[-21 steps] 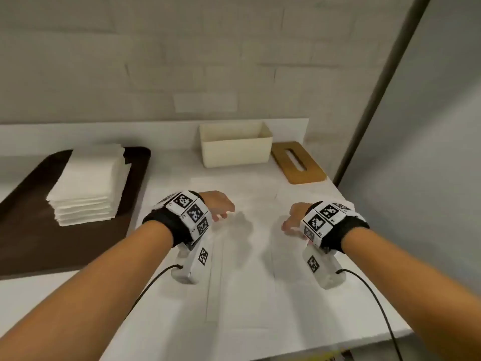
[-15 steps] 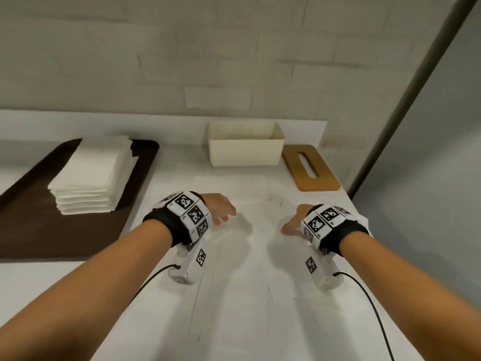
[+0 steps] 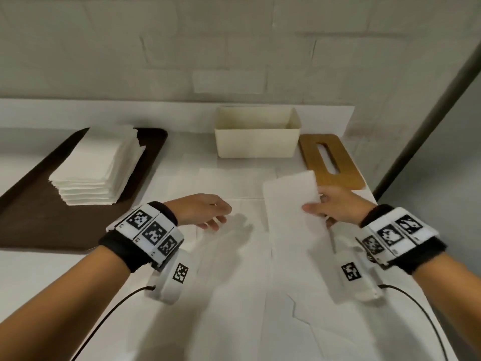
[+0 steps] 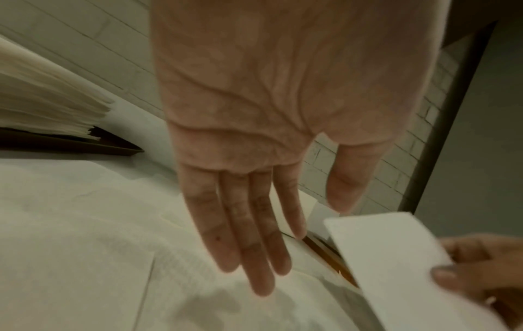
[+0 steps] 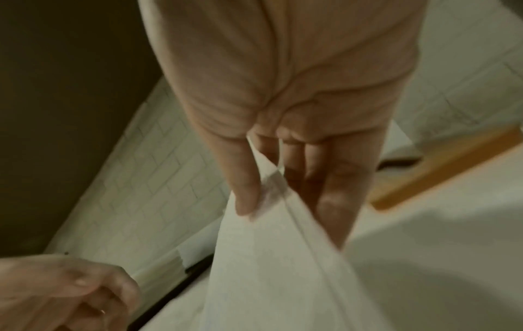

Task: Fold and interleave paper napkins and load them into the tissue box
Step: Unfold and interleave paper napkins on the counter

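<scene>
My right hand (image 3: 325,207) pinches the edge of a white napkin (image 3: 289,194) between thumb and fingers and holds it lifted above the table; the right wrist view shows the napkin (image 5: 271,257) hanging from that pinch. My left hand (image 3: 208,212) hovers flat and empty over several napkins (image 3: 234,256) laid out on the white table, its fingers (image 4: 249,246) straight. The cream tissue box (image 3: 257,142) stands open-topped at the back. Its wooden lid (image 3: 330,160) with a slot lies to the box's right.
A stack of white napkins (image 3: 96,165) sits on a dark brown tray (image 3: 31,220) at the left. A tiled wall runs behind the table. The table's right edge lies just past the lid.
My right hand has taken hold of a napkin and raised its edge off the table. My left hand has opened out flat. The head view has tilted.
</scene>
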`<state>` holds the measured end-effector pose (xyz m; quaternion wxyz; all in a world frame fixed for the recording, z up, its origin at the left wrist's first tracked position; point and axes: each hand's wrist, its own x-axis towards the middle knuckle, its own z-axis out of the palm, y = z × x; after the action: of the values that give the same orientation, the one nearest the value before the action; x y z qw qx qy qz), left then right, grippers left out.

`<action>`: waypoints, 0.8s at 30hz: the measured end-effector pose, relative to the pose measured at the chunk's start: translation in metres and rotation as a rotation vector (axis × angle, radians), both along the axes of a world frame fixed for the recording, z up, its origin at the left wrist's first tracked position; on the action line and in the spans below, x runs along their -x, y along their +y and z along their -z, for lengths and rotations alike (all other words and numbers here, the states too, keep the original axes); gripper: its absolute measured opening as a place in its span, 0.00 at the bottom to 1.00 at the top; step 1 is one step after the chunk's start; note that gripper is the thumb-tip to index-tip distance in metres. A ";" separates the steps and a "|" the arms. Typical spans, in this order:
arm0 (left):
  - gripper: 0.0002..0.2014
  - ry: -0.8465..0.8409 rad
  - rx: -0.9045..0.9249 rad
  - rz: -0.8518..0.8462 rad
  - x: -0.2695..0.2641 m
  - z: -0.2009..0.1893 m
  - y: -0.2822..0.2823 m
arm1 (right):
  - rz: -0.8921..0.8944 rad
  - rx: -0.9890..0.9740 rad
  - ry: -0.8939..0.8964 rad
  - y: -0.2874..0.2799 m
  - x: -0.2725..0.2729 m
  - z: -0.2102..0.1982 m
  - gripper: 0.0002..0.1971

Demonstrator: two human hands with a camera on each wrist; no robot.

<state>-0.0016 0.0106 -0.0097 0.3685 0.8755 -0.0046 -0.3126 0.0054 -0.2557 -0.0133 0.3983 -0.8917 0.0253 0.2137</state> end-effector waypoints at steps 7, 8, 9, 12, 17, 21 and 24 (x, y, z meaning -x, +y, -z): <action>0.13 0.024 0.608 -0.138 -0.022 -0.028 -0.023 | -0.057 -0.405 -0.218 0.025 0.005 -0.086 0.06; 0.12 0.052 0.673 -0.129 -0.024 -0.029 -0.027 | -0.052 -0.435 -0.223 0.035 0.001 -0.089 0.06; 0.13 0.075 0.712 -0.105 -0.026 -0.029 -0.030 | -0.039 -0.473 -0.217 0.047 -0.001 -0.092 0.06; 0.12 0.058 0.784 -0.130 -0.025 -0.029 -0.024 | 0.039 -0.534 -0.170 0.074 -0.003 -0.083 0.03; 0.13 0.038 0.538 -0.198 -0.020 -0.003 0.026 | 0.051 -0.176 0.047 0.085 0.010 -0.028 0.13; 0.21 0.117 0.170 -0.076 -0.008 0.030 0.057 | -0.187 0.349 0.015 0.091 0.024 0.026 0.35; 0.07 0.138 0.199 -0.099 -0.001 0.039 0.062 | -0.165 0.390 0.014 0.105 0.029 0.040 0.42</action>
<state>-0.0003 0.0729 -0.0484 0.4681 0.8101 0.0328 -0.3514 -0.0240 -0.1511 -0.0532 0.1991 -0.9494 -0.0042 0.2429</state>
